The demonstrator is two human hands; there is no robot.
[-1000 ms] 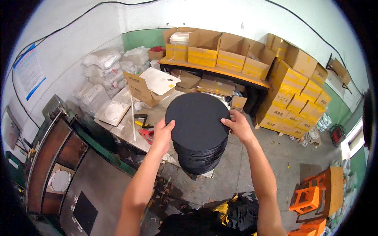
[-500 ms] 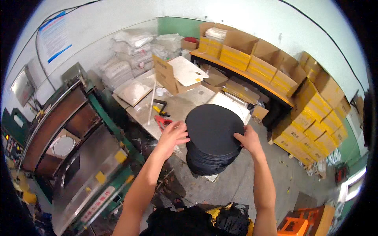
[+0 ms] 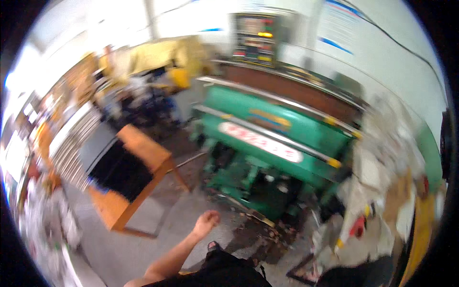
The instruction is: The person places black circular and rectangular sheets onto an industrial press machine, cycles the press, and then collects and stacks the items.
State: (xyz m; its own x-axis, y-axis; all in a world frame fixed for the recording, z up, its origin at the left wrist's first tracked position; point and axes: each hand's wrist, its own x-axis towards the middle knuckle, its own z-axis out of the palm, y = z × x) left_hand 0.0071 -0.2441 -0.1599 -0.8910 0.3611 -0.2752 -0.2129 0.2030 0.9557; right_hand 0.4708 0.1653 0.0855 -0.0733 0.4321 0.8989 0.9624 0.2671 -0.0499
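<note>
My left hand (image 3: 207, 223) hangs over the floor in front of my body, touching nothing I can make out. Motion smears its fingers, so whether they are open or closed does not show. My right hand is out of view. At the lower right edge is part of the black round stack (image 3: 358, 275), cut off by my body and the picture's rim. To the left of my hand stands an orange-brown wooden table (image 3: 112, 210) bearing black sheets (image 3: 122, 170) and a tall stack of pale sheets (image 3: 71, 143).
A large green machine (image 3: 291, 129) with metal bars spans the space ahead, under a control panel (image 3: 253, 40). Debris (image 3: 267, 234) litters the floor before it. On the right is a cluttered worktable with a red-handled tool (image 3: 357, 227). Plastic bags (image 3: 48, 215) lie at far left.
My view has swung left, from the worktable to the green machine and wooden table. Both hands have left the black round stack; the right has gone out of view.
</note>
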